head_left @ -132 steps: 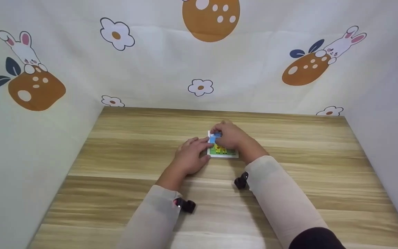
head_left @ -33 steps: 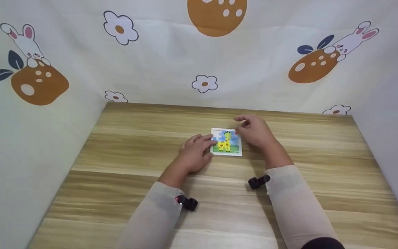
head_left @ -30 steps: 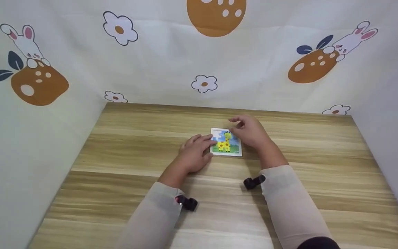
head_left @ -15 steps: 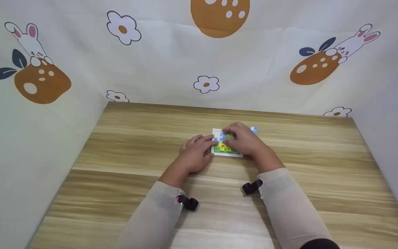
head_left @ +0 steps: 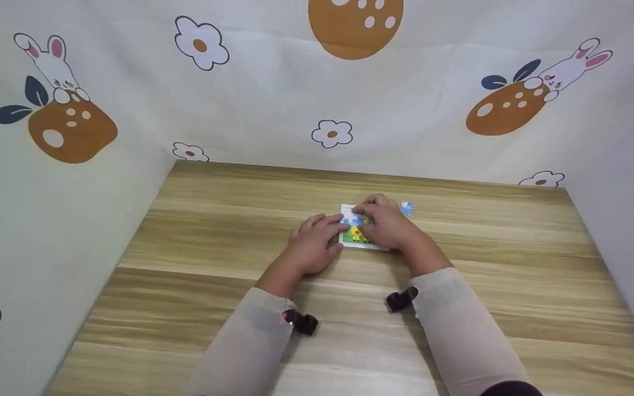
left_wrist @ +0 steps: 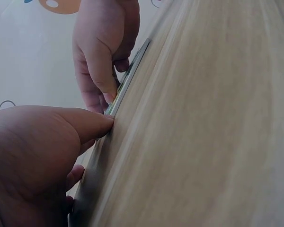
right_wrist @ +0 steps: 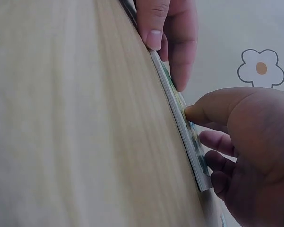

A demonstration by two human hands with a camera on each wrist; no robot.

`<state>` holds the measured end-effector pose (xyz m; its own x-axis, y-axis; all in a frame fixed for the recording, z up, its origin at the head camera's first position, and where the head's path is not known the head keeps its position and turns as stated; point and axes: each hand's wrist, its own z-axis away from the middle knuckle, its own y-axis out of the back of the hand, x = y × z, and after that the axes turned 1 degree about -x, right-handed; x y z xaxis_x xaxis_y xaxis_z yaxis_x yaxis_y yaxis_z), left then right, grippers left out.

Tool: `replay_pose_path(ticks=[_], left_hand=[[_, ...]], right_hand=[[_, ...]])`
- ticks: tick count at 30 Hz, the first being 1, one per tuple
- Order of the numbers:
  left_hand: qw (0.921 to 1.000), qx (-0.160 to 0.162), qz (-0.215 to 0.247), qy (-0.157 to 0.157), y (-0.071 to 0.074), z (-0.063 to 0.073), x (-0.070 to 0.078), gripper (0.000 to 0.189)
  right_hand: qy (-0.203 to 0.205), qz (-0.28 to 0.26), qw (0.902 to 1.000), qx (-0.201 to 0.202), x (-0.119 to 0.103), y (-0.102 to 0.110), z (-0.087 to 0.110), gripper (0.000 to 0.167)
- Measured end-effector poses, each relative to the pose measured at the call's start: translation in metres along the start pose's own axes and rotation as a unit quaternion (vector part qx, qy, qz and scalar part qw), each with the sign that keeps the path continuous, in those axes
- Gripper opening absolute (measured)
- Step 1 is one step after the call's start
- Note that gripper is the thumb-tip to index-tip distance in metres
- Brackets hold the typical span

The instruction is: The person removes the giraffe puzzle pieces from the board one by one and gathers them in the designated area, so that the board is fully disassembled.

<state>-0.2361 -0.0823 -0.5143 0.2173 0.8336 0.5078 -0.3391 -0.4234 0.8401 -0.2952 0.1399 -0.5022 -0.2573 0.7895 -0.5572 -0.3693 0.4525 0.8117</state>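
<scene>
A small square giraffe jigsaw puzzle (head_left: pixel 363 246) with a white border lies flat on the wooden table. My left hand (head_left: pixel 314 246) rests at its left side, fingers reaching onto the picture, thumb touching the lower left corner. My right hand (head_left: pixel 387 224) bends over the upper right part, thumb and index finger pinching a puzzle piece (head_left: pixel 356 219) on the board, mostly hidden by those fingers. White backing shows at the upper left of the picture. Just right of my right knuckles lies a loose blue puzzle piece (head_left: pixel 408 208). In the right wrist view, the right thumb touches the puzzle's top face.
The wood-grain table (head_left: pixel 212 231) surrounds the puzzle. Behind it hangs a pale cloth (head_left: pixel 251 110) printed with rabbits, oranges and flowers, and more cloth encloses both sides. A small black camera (head_left: pixel 301 322) is worn at the left cuff, another at the right.
My right hand went from over the puzzle to its upper right, then back onto it, uncovering the loose blue piece. My left hand has stayed at the left edge. The head view shifted slightly.
</scene>
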Motion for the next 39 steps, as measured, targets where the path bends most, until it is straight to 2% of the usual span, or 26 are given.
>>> replay_pose_path(ticks=[8, 13, 17, 26, 34, 39], left_hand=[[1.0000, 0.003, 0.003, -0.004, 0.000, 0.001, 0.000, 0.050], [0.9999, 0.006, 0.002, -0.009, 0.001, 0.001, 0.001, 0.050], [1.0000, 0.004, -0.003, -0.007, 0.000, 0.001, 0.001, 0.050], [1.0000, 0.004, -0.001, -0.004, 0.001, 0.001, 0.002, 0.050], [1.0000, 0.001, -0.003, -0.001, 0.001, 0.001, 0.001, 0.050], [1.0000, -0.001, 0.000, -0.002, 0.001, 0.001, 0.001, 0.050]], right_hand=[[-0.002, -0.038, 0.9992, 0.014, 0.004, 0.001, -0.001, 0.047], [-0.028, -0.081, 0.9959, 0.030, 0.006, 0.003, -0.001, 0.057], [-0.044, -0.095, 0.9941, 0.028, 0.006, 0.003, -0.002, 0.054], [-0.032, -0.097, 0.9937, 0.045, 0.009, 0.003, -0.002, 0.042], [-0.037, -0.085, 0.9949, 0.040, 0.004, 0.002, -0.003, 0.043], [-0.039, -0.093, 0.9942, 0.038, 0.008, 0.010, 0.000, 0.043]])
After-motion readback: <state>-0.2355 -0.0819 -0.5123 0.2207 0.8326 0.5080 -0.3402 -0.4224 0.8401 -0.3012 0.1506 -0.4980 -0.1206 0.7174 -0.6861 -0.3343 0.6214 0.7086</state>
